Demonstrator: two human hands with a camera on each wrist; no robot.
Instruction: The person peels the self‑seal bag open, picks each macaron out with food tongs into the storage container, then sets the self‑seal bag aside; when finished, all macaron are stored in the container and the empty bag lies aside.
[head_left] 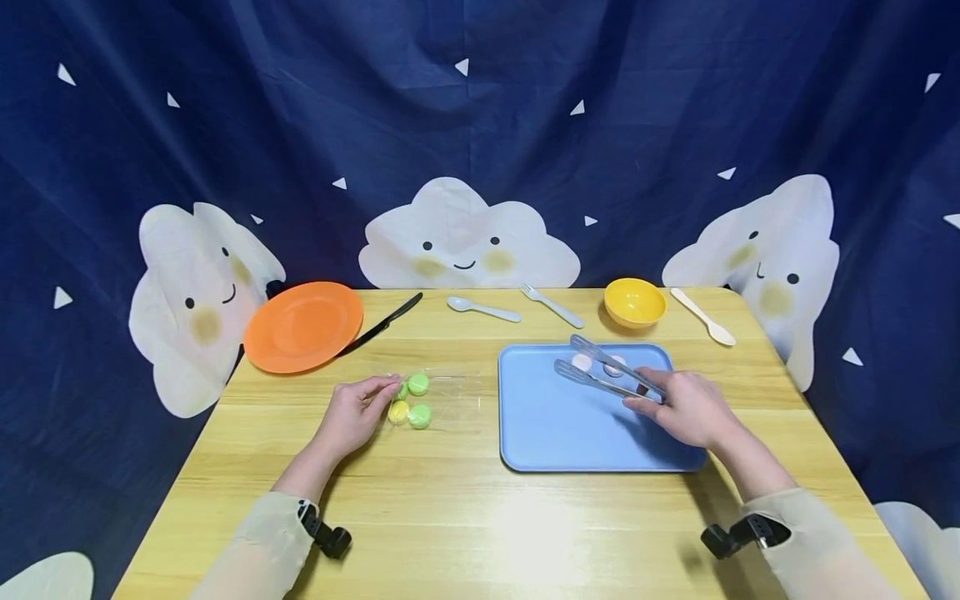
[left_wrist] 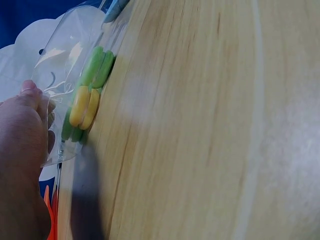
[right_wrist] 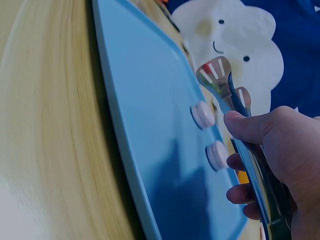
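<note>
Transfer step underway: right hand (head_left: 686,408) grips tongs (head_left: 603,372) over the tray (head_left: 555,433); left hand (head_left: 356,412) pinches the bag (head_left: 431,398). Next move likely needs tongs reaching the bag's macarons (head_left: 411,400).

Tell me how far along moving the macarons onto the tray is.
Two pink macarons already lie on the blue tray. The right hand grips metal tongs above them, holding nothing. The left hand pinches the clear bag, where two green and one yellow macaron remain.
</note>
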